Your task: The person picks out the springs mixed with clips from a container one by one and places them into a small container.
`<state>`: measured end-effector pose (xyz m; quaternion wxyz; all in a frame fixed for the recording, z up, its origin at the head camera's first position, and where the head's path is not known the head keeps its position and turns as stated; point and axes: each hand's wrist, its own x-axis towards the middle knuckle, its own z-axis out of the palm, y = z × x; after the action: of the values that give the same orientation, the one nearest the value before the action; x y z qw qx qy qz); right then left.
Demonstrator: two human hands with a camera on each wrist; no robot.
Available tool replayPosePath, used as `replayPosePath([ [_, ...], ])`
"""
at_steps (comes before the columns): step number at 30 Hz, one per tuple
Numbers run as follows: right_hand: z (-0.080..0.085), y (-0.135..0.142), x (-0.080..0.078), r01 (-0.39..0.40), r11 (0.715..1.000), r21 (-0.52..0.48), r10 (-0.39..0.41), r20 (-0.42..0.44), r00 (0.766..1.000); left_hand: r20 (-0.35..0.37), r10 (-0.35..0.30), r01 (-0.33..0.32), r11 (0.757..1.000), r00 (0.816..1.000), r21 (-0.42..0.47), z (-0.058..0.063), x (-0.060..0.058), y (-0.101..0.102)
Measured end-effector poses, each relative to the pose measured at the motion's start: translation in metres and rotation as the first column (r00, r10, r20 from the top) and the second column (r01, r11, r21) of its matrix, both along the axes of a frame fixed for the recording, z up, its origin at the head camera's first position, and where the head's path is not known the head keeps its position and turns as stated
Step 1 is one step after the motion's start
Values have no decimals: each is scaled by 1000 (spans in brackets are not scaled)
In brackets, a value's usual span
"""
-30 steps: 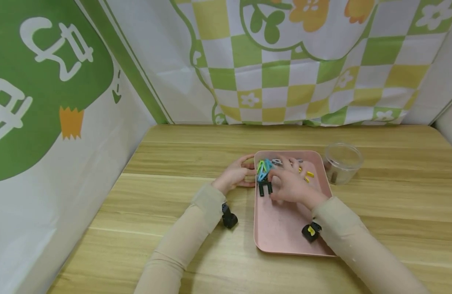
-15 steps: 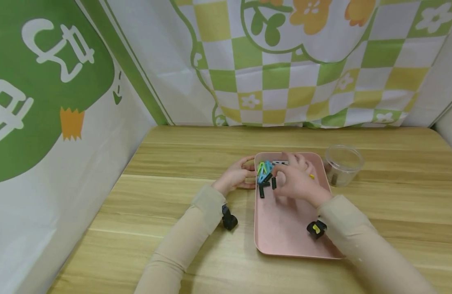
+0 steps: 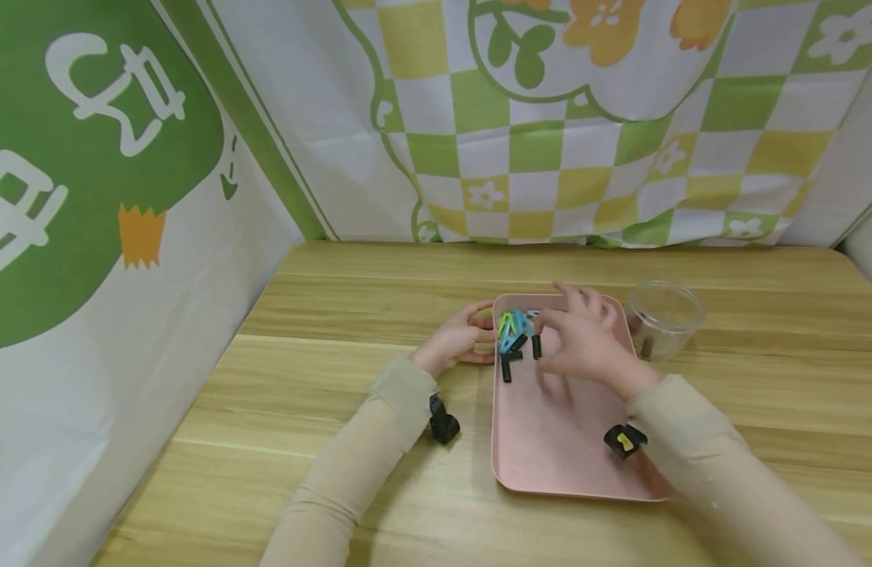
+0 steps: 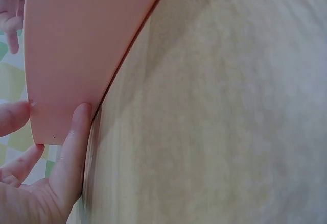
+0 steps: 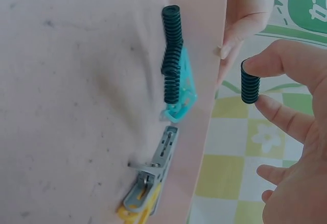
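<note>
My right hand (image 3: 588,346) pinches a dark coil spring (image 5: 250,83) between thumb and forefinger, above the pink tray (image 3: 556,457). Its other fingers are spread. More dark springs (image 5: 172,53) lie along the tray's left side, near blue clothes pegs (image 5: 187,81) and a lime green one (image 3: 506,324). A grey clothes peg (image 5: 158,170) and something yellow (image 5: 141,209) show in the right wrist view; the right hand mostly covers them in the head view. My left hand (image 3: 453,340) rests fingertips and a straight thumb (image 4: 76,142) against the tray's outer left wall.
A clear round plastic tub (image 3: 666,319) stands just right of the tray's far corner, with something small and dark low in it. The wooden table (image 3: 379,291) ends at a patterned cloth backdrop (image 3: 535,157). A printed wall (image 3: 194,331) stands to the left.
The right hand has taken a spring from the group on the tray's left side, then lifted it and drawn slightly to the right. The left hand has stayed at the tray wall.
</note>
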<state>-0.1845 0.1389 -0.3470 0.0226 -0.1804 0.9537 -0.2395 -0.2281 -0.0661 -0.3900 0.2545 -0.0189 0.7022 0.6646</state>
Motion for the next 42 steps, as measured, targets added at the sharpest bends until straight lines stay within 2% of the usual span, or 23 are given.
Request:
replayPosePath([
  [8, 8, 7, 4, 5, 999, -43, -6, -20, 1000, 1, -3, 3, 1000, 1000, -4, -1, 0, 0],
  [19, 15, 20, 4, 18, 999, -33, -20, -42, 999, -8, -12, 12, 1000, 1000, -10, -1, 0, -1],
  [31, 18, 36, 4, 35, 998, -51, -38, -55, 998, -3, -8, 8, 1000, 1000, -10, 0, 1, 0],
  [42, 19, 55, 2, 36, 994, -108, -46, -89, 995, 1, -6, 6, 1000, 1000, 3, 0, 1, 0],
])
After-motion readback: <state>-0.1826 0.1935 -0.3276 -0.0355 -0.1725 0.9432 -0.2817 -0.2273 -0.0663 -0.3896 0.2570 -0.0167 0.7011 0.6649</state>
